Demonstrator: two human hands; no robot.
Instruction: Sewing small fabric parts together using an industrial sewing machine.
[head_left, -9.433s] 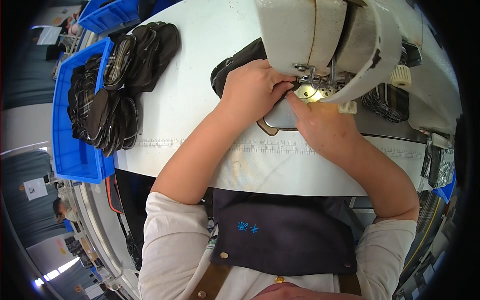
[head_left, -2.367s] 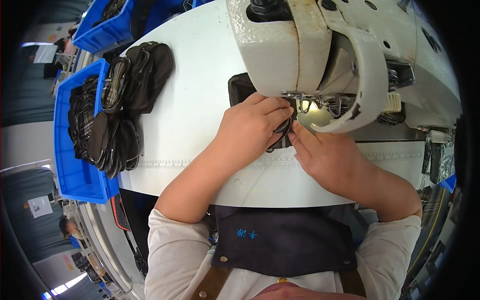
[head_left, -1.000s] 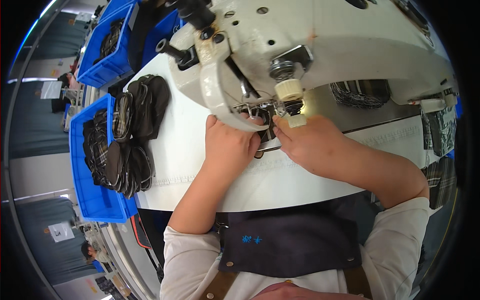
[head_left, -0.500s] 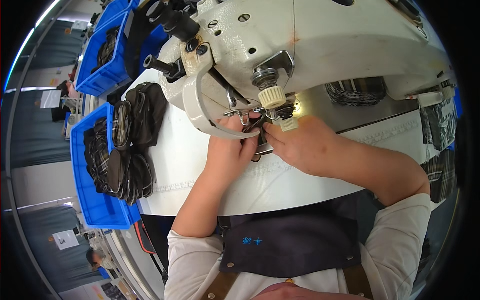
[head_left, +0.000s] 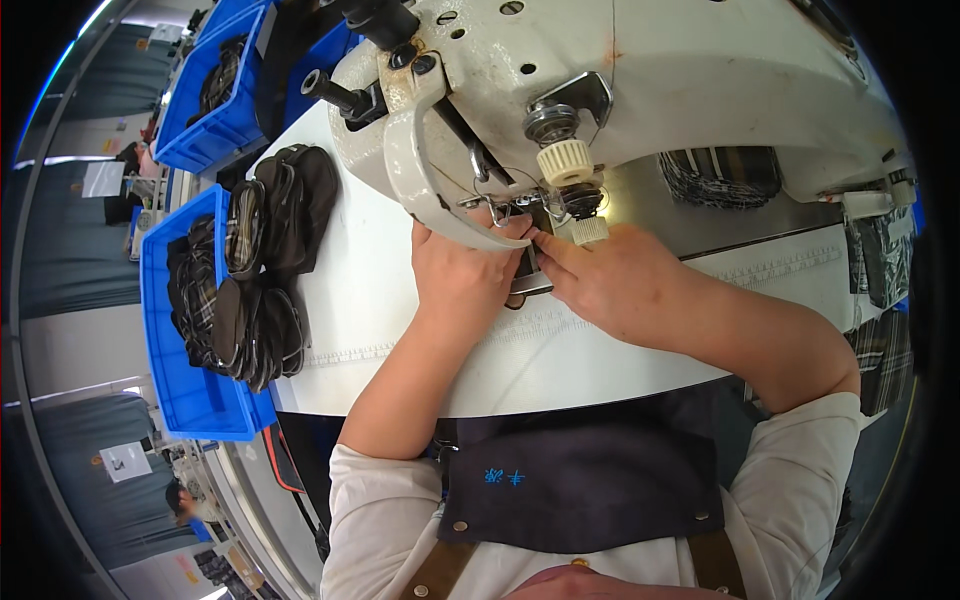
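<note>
A small dark piece (head_left: 528, 285) lies under the sewing machine head (head_left: 620, 90), just right of the left hand (head_left: 462, 278), whose fingers curl onto it. The right hand (head_left: 610, 285) presses in from the right, forefinger extended; its grip is probably hidden. Dark pieces (head_left: 262, 270) pile far left on the white surface (head_left: 360, 300).

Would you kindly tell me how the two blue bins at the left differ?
The near bin shows nearly whole and is heaped with dark pieces spilling toward the table; the far bin is largely cut off and holds a smaller dark pile. Both are blue plastic.
</note>
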